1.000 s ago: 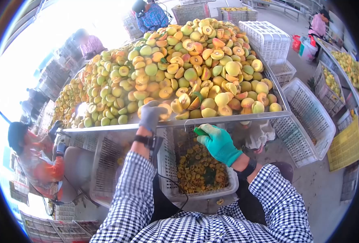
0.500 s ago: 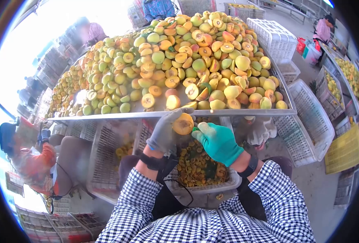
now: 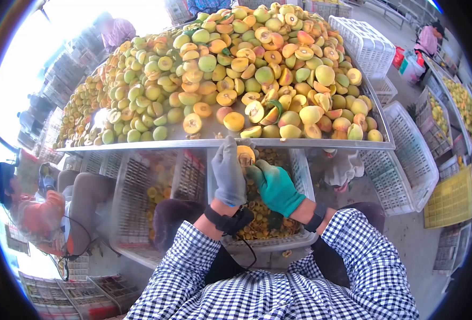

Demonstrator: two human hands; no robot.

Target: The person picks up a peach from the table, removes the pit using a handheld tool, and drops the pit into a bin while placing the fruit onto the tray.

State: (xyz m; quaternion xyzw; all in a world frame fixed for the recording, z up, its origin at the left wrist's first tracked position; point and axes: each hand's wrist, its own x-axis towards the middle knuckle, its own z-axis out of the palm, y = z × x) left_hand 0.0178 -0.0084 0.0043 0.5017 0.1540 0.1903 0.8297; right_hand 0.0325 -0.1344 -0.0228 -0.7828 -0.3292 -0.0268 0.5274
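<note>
My left hand, in a grey glove, holds a peach half with its cut face turned toward me, just below the tray's front edge. Pressed close to that fruit's right side are the fingertips of my right hand, in a teal glove. Its fingers are closed; what lies inside them is hidden. Beyond both hands, a metal tray bears a large heap of halved peaches. Under my hands stands a white crate with small cut peach pieces in it.
A second crate with fruit pieces stands left of my knees. On the right are white crates and a yellow crate. A person in orange sits at the left, and other people are farther back.
My left hand has turned more upright, and the peach half has tilted and moved slightly up. My right hand has shifted a little left and down, staying against the fruit.
</note>
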